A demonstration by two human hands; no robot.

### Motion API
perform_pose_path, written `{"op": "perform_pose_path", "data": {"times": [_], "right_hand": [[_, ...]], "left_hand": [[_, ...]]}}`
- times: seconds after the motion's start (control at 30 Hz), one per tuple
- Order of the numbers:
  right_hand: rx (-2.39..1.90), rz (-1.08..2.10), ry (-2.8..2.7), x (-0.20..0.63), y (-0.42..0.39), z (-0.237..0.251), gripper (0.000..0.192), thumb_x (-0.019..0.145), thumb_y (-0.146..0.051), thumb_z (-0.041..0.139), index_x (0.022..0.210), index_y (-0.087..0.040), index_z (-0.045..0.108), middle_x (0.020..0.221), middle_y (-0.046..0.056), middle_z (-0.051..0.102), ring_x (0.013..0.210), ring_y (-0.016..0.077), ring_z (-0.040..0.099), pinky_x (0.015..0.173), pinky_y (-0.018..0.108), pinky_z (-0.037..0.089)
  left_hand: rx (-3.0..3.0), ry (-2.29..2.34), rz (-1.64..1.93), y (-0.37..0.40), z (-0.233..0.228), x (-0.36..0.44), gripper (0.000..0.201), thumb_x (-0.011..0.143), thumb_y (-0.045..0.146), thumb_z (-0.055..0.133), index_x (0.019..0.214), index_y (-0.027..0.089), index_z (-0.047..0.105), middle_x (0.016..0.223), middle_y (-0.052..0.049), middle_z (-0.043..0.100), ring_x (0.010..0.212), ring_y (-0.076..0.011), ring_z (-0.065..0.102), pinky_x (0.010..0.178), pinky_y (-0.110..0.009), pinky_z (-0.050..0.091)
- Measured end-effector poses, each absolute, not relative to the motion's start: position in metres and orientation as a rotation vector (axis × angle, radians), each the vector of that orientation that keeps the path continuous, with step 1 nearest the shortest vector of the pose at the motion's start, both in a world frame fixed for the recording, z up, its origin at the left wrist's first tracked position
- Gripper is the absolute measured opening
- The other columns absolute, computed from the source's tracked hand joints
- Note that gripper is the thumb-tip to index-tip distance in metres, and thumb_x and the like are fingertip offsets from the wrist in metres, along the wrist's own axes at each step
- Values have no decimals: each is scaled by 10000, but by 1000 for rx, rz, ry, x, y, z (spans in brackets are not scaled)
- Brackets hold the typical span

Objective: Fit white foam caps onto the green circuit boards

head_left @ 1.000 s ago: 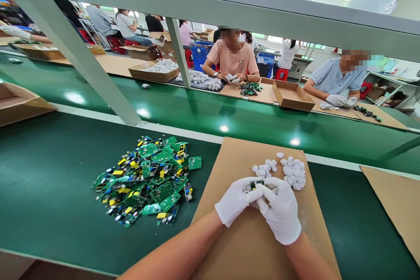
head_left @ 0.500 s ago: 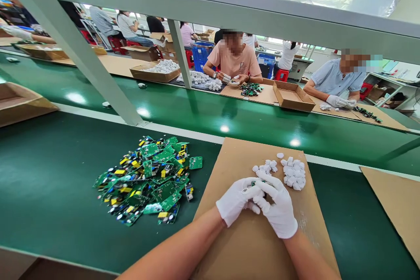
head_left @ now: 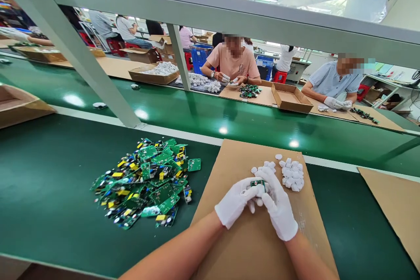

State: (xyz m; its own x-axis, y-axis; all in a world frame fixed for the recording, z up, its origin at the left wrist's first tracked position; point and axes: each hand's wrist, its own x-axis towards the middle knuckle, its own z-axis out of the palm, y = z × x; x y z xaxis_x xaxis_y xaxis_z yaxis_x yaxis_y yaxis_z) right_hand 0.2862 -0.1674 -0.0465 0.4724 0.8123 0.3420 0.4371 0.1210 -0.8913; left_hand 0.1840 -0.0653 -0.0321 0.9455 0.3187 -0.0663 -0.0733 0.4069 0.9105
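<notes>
White-gloved left hand point(head_left: 234, 201) and right hand point(head_left: 278, 208) meet lower centre, fingers closed together around a small green circuit board point(head_left: 257, 182) above the cardboard sheet point(head_left: 243, 245).

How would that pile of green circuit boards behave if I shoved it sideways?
The pile of circuit boards lies loose and jumbled on the green belt, so it would probably spread out instead of moving as one. The boards look thin and stiff, likely light. Protruding yellow and dark components might snag neighbouring boards and drag them along.
</notes>
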Motion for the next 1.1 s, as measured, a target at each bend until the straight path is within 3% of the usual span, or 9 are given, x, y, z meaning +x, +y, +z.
{"op": "perform_pose_path", "data": {"times": [0.13, 0.23, 0.33, 0.43, 0.5, 0.6, 0.8, 0.97, 1.1], "right_hand": [[-1682, 490, -1051, 285, -168, -51, 455, 813, -304, 552, 1258, -221, 504, 1069, 48, 662, 900, 198, 629, 793, 296, 521], [-1722, 495, -988, 285, -168, -54, 381, 808, -325, 548, 1172, -217, 579, 1017, 30, 677, 834, 183, 633, 751, 262, 519], [-1604, 595, -944, 287, -166, -54, 391, 831, -409, 514, 1169, -224, 585, 976, 28, 679, 838, 185, 626, 766, 278, 513], [-1437, 730, -924, 288, -164, -52, 479, 906, -491, 316, 1248, -223, 520, 798, 19, 671, 672, 167, 613, 667, 301, 527], [-1432, 745, -940, 289, -164, -51, 483, 910, -482, 332, 1289, -218, 474, 717, 1, 652, 618, 161, 593, 651, 306, 522], [-1533, 680, -984, 289, -165, -51, 445, 868, -423, 488, 1270, -232, 495, 809, 9, 681, 776, 185, 623, 768, 323, 512], [-1571, 332, -1113, 294, -170, -54, 467, 890, -345, 443, 1339, -227, 391, 1277, 91, 525, 1171, 232, 487, 981, 402, 406], [-1676, -250, -1494, 294, -166, -52, 380, 771, -156, 538, 1128, -269, 600, 1265, 66, 518, 1153, 250, 478, 933, 427, 434], [-1633, -363, -1606, 289, -159, -49, 283, 732, -94, 542, 879, -286, 688, 1165, 21, 595, 1156, 247, 465, 929, 426, 429]], "left_hand": [[1280, 216, 336, -70, -32, 180, 470, 810, 539, 453, 1056, 152, 557, 846, -59, 585, 564, -97, 491, 530, -239, 426], [1318, 175, 384, -74, -34, 180, 521, 706, 558, 588, 1025, 147, 555, 833, -52, 583, 610, -112, 495, 556, -241, 419], [1318, 288, 423, -74, -37, 184, 446, 653, 430, 695, 972, 147, 565, 755, -21, 563, 627, -111, 487, 549, -225, 411], [1293, 369, 379, -71, -38, 188, 271, 705, 367, 656, 828, 144, 562, 668, -3, 517, 577, -101, 466, 445, -198, 379], [1232, 330, 342, -69, -38, 188, 255, 713, 363, 649, 792, 142, 548, 659, -6, 506, 585, -109, 482, 425, -193, 389], [1137, 252, 251, -66, -35, 186, 285, 727, 365, 646, 868, 134, 557, 715, -32, 542, 664, -134, 538, 508, -217, 456], [934, 179, 140, -63, -32, 184, 292, 788, 354, 593, 986, 140, 581, 865, -69, 562, 774, -135, 561, 663, -246, 470], [794, 134, 140, -66, -39, 187, 341, 790, 376, 583, 1044, 149, 584, 822, -55, 560, 660, -95, 516, 662, -270, 462], [818, 233, 207, -70, -40, 187, 412, 730, 414, 642, 1037, 142, 599, 829, -57, 576, 657, -98, 507, 621, -248, 446]]}}
